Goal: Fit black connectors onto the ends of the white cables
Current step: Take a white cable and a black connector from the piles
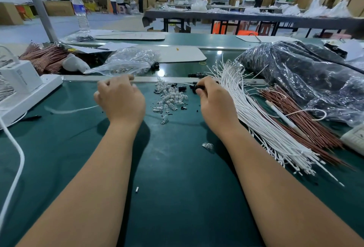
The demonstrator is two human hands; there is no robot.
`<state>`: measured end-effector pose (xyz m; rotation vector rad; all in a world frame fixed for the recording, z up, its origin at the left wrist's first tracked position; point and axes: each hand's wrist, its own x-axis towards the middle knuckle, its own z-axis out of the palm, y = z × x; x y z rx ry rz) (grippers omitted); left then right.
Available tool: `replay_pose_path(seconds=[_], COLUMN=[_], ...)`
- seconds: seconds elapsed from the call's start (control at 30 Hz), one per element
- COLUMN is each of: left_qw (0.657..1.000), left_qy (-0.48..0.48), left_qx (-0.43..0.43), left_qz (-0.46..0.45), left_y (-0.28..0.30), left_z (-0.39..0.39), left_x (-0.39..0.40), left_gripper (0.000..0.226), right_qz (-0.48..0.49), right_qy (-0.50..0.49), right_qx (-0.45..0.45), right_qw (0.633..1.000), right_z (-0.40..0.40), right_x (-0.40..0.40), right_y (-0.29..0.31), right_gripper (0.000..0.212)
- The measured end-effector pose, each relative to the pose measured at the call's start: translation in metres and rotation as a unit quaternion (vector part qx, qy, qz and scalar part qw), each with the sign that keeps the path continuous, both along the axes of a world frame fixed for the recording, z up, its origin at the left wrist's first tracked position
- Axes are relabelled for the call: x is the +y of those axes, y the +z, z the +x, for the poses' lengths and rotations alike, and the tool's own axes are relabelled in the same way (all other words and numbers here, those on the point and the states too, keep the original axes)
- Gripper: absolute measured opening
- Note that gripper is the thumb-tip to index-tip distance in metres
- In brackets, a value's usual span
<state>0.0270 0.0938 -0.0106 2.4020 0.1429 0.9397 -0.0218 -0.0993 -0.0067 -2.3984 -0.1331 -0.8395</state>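
We've got a black connector [199,87] pinched in our right hand [213,101], with the white cables [254,112] just right of those fingers. Left hand [120,99] is loosely curled, maybe holding a cable, can't tell. Next job looks like lining the cable end up with the connector.

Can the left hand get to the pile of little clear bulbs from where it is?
Probably yes. The left hand hovers just beside the clear bulbs, with only bare green mat between them.
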Motion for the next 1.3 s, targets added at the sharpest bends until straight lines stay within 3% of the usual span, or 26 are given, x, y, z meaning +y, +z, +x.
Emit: replay_pose_path(seconds=[0.13, 0.23, 0.37, 0.5, 0.6, 0.83, 1.0, 1.3], left_qw=[0.974, 0.941, 0.951, 0.959, 0.937, 0.891, 0.895, 0.896], left_qy=[-0.201, -0.329, -0.309, -0.281, -0.346, -0.396, -0.362, -0.350], left_qx=[-0.082, -0.050, 0.020, -0.029, 0.002, 0.057, 0.039, 0.048], left_qz=[0.067, 0.063, -0.011, 0.020, -0.047, -0.214, -0.256, -0.268], left_y=[0.004, 0.002, -0.003, 0.001, 0.003, 0.005, 0.005, 0.004], left_z=[-0.010, -0.014, -0.012, -0.015, -0.018, -0.017, -0.011, -0.010], left_x=[-0.023, -0.034, -0.030, -0.032, -0.036, -0.035, -0.029, -0.026], left_gripper=[0.029, 0.017, 0.015, 0.013, 0.008, 0.010, 0.006, 0.009], right_qz=[0.021, 0.027, 0.018, 0.038, 0.070, 0.096, 0.129, 0.007], right_qy=[0.069, 0.089, 0.053, 0.071, 0.089, 0.071, 0.046, 0.024], right_qx=[0.026, 0.041, 0.046, 0.034, 0.019, -0.004, -0.046, -0.118], right_qw=[0.997, 0.995, 0.997, 0.996, 0.993, 0.993, 0.989, 0.993], right_z=[-0.001, -0.002, 0.000, 0.000, -0.002, -0.001, -0.001, -0.005], right_x=[0.010, 0.016, 0.012, 0.013, 0.014, 0.016, 0.014, 0.013], right_y=[-0.003, -0.004, -0.005, -0.005, -0.004, -0.003, -0.003, 0.000], right_gripper=[0.010, 0.010, 0.010, 0.008, 0.008, 0.015, 0.016, 0.007])
